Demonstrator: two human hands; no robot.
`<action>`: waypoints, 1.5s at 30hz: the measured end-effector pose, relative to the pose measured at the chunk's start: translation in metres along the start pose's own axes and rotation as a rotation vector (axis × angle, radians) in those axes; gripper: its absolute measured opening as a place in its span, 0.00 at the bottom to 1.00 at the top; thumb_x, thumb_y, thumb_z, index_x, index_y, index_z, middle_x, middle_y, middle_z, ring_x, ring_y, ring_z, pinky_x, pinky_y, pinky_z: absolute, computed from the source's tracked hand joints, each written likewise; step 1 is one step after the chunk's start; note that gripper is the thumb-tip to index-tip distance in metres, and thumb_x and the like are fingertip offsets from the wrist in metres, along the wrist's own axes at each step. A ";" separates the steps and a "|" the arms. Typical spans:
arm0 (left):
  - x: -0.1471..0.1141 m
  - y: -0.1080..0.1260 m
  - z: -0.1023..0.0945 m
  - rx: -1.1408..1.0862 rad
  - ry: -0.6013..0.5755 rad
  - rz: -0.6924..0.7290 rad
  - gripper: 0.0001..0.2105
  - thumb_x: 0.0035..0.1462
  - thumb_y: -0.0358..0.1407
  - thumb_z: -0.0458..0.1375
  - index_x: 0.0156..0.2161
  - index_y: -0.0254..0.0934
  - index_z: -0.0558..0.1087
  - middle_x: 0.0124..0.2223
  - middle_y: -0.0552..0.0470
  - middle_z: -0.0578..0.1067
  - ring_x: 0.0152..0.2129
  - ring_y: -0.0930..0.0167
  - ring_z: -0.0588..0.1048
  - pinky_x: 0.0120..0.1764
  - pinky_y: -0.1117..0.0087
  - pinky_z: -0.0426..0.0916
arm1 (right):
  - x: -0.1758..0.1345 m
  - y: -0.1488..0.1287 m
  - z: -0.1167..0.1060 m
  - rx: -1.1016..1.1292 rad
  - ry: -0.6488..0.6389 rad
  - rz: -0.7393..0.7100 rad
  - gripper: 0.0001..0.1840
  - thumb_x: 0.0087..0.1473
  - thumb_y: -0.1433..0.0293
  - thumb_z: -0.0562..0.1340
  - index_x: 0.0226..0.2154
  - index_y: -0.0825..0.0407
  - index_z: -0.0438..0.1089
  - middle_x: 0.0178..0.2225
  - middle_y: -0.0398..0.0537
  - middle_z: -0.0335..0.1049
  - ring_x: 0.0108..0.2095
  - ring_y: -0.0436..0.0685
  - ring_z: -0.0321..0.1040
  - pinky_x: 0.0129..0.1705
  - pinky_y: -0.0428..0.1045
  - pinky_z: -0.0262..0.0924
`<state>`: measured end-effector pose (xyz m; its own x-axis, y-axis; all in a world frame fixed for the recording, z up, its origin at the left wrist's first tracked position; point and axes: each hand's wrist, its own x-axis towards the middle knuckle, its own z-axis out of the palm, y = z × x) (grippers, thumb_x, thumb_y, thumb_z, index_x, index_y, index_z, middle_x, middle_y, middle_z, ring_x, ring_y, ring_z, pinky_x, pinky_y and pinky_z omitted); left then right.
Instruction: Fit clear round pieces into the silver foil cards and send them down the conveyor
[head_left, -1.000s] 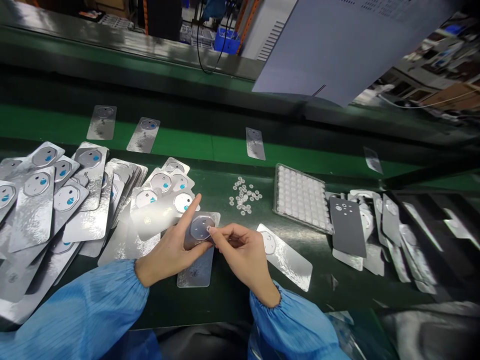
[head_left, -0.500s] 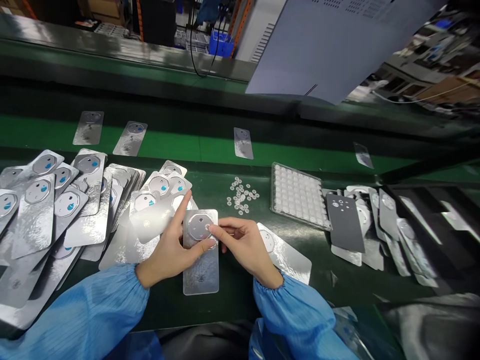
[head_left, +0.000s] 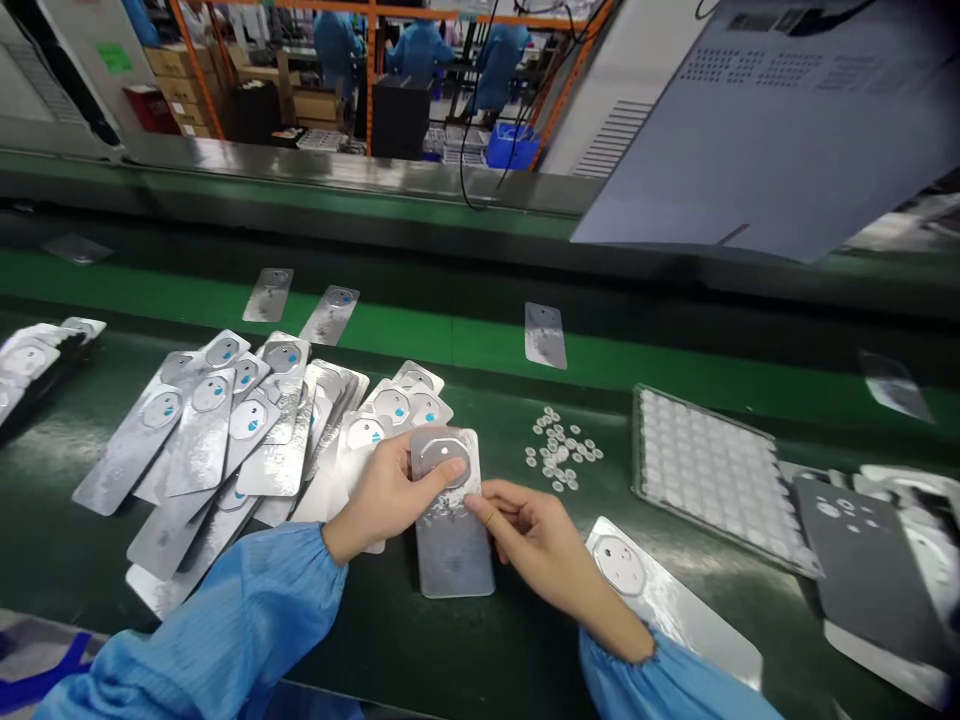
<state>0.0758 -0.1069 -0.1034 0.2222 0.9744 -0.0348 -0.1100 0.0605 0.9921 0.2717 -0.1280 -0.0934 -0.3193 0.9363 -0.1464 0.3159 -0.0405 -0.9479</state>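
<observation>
Left hand (head_left: 390, 492): grips silver rectangular back plate (head_left: 454, 540), thumb now on its round camera disc | Right hand (head_left: 534, 530): fingers curled, has slid lower down the plate's right edge | Loose clear lenses (head_left: 561, 450): beyond right hand | View tilted up since earlier frame.

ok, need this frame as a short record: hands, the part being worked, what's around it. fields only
left hand: holds the silver plate at its upper left, thumb on the round camera area
right hand: fingertips on the plate's right edge
silver plate: flat on the green bench, long side pointing away from the person
left of it: fanned pile of plates, many with blue tabs
behind right: loose small clear rings; clear tray of cells
right: another silver plate; dark grey plate
conveyor belt: a few single plates
</observation>
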 end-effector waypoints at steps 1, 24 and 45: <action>0.008 0.009 -0.011 0.096 0.007 0.050 0.28 0.59 0.45 0.67 0.60 0.36 0.71 0.43 0.45 0.83 0.39 0.64 0.82 0.39 0.68 0.75 | 0.015 -0.009 -0.007 -0.034 0.008 -0.028 0.29 0.60 0.43 0.62 0.32 0.54 0.75 0.20 0.43 0.64 0.19 0.50 0.57 0.21 0.46 0.54; 0.142 0.105 -0.088 0.411 0.271 0.076 0.20 0.61 0.45 0.64 0.51 0.32 0.74 0.50 0.39 0.80 0.44 0.60 0.80 0.47 0.62 0.74 | 0.049 -0.030 -0.047 -0.096 0.248 -0.234 0.24 0.64 0.51 0.60 0.48 0.53 0.78 0.42 0.56 0.82 0.41 0.63 0.78 0.37 0.53 0.71; -0.003 -0.006 0.027 -0.308 0.107 -0.239 0.19 0.48 0.44 0.72 0.39 0.31 0.79 0.43 0.37 0.84 0.40 0.53 0.83 0.40 0.59 0.79 | -0.029 0.032 0.025 0.191 -0.113 -0.043 0.26 0.66 0.47 0.60 0.27 0.51 0.63 0.21 0.37 0.54 0.21 0.48 0.53 0.22 0.44 0.56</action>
<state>0.1021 -0.1165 -0.1063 0.1765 0.9409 -0.2891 -0.3565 0.3349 0.8722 0.2688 -0.1650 -0.1263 -0.4304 0.8939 -0.1252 0.1282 -0.0768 -0.9888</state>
